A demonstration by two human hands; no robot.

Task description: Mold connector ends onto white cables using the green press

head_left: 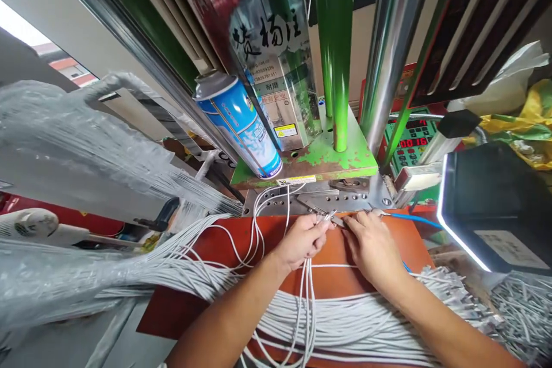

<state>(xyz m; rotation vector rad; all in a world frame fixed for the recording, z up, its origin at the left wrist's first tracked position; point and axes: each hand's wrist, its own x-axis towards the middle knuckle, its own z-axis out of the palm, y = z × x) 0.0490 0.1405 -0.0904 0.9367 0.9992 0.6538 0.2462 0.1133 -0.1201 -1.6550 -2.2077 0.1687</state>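
Note:
My left hand (305,237) is closed round a few white cables (307,299), their stripped or connector ends poking out past thumb and forefinger. The cables hang down from the fist. Close beside it, my right hand (370,241) bends over the front edge of a perforated metal plate (280,202), fingers curled at a flat metal piece (338,222). What lies under those fingers is hidden. A blue hose (414,218) runs to a fitting right behind the right hand. Loops of white cable (257,213) lead into the gap under the green press plate (310,168).
A large bundle of white cables (345,328) crosses the orange-brown board (276,236). A blue spray can (241,126) stands on the green plate. To the right are a lamp (491,213), a control panel (411,141) and a heap of short white pieces (524,313).

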